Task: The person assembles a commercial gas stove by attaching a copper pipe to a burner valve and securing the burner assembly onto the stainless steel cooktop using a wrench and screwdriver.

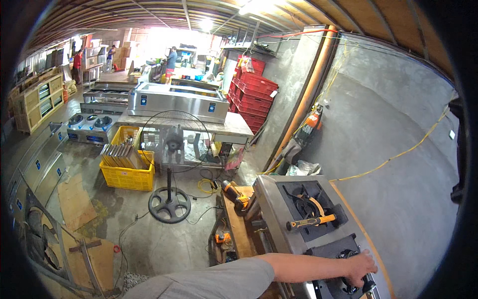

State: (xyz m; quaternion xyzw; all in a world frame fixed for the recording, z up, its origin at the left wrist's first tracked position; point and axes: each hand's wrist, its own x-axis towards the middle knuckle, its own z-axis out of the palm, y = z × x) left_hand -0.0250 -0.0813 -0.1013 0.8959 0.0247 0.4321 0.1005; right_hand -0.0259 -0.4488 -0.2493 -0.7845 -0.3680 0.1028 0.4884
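My left hand (359, 269) reaches across from the lower edge in a grey sleeve. Its fingers bend over a black burner (368, 284) at the near end of a stainless steel stove (273, 199). The palm and wrist partly cover that burner, so the grip is only partly seen. Farther along the stove, a mallet (311, 223) with a yellow and black handle and a dark head lies across another black burner (303, 202). My right hand is outside the picture.
An orange and black power drill (235, 195) lies on a wooden bench (236, 224) beside the stove. Beyond stand a pedestal fan (170, 197), a yellow crate (127, 177) and stacked red crates (254, 94). Cords run over the floor. A grey wall (393, 124) borders the right. Other people stand far back.
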